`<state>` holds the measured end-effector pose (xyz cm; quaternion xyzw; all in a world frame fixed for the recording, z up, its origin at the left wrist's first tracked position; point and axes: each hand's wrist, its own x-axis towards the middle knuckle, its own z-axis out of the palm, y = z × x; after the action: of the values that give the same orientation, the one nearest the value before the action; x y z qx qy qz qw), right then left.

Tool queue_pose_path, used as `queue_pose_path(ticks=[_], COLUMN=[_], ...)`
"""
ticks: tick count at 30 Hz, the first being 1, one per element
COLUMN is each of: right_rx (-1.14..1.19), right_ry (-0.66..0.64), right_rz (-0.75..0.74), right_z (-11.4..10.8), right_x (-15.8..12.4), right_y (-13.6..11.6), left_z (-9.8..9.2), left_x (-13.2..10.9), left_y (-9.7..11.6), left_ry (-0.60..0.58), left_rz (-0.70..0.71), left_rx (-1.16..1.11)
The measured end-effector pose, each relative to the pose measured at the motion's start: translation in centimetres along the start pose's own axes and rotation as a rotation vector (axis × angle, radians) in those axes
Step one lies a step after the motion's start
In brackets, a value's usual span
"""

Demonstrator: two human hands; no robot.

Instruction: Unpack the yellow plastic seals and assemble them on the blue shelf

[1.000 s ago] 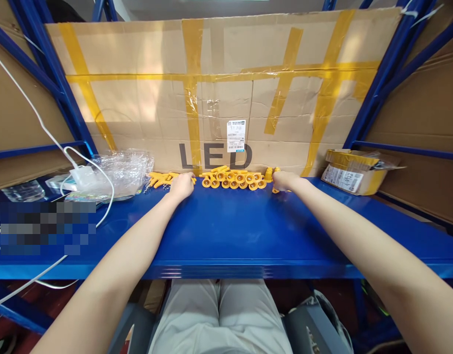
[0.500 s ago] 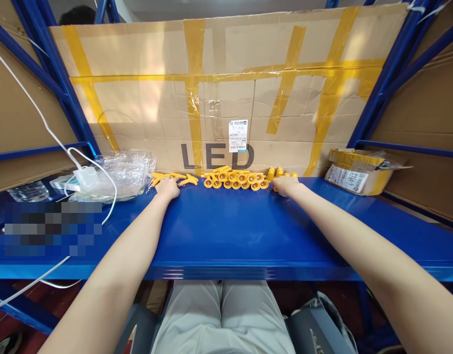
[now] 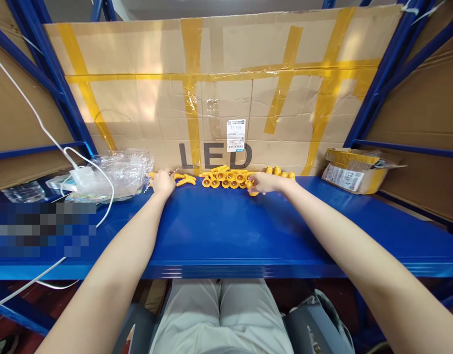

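Observation:
My left hand (image 3: 163,183) is at the back left of the blue shelf, fingers curled down among yellow branched pieces (image 3: 185,180). Thin coiled wire shows beside it; whatever its fingers hold is hidden. My right hand (image 3: 265,182) reaches to the right end of a stacked row of yellow cup-shaped pieces (image 3: 225,183), their round openings facing me. Its fingers are closed on a yellow cup-shaped piece (image 3: 253,193) at that end, partly covered by the hand. Behind the right wrist stand several yellow upright pieces (image 3: 277,170).
A large taped cardboard sheet (image 3: 167,108) marked LED stands along the back of the blue shelf (image 3: 211,231). Clear plastic wrap (image 3: 125,169) and a white charger with its cable (image 3: 85,178) lie left. A small open carton (image 3: 353,172) sits right.
My right hand has moved left, from the upright yellow pieces to the end of the cup-shaped row. My left hand has shifted slightly, staying over the branched pieces.

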<state>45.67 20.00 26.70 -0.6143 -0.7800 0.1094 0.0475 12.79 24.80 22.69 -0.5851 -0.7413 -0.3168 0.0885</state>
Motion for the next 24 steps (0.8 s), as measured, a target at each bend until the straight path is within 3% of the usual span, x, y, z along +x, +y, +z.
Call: queue_pose_path(ticks=[3, 7, 12, 16, 20, 24], right_rx=[0.151, 0.209, 0.191, 0.144, -0.005, -0.055], right_ry=[0.02, 0.058, 0.144, 0.211, 0.339, 0.359], right_rz=[-0.048, -0.094, -0.111, -0.101, -0.172, -0.248], right_z=[0.7, 2.4, 3.9, 4.3, 4.5, 4.7], right_x=[0.6, 1.4, 1.3, 1.4, 1.8, 1.9], right_y=[-1.1, -1.1, -0.4, -0.3, -0.3, -0.4], left_z=[-0.2, 0.0, 1.0, 1.8, 1.6, 0.3], left_x=[0.1, -0.2, -1.2, -1.8, -2.2, -2.5], left_y=[0.6, 1.6, 2.6, 3.2, 3.8, 4.3], left_ry=[0.06, 0.028, -0.198, -0.38, -0.444, -0.459], left_rz=[0.026, 0.135, 0.429, 0.566, 0.586, 0.496], left_rx=[-0.102, -0.144, -0.144, -0.041, 0.066, 0.208])
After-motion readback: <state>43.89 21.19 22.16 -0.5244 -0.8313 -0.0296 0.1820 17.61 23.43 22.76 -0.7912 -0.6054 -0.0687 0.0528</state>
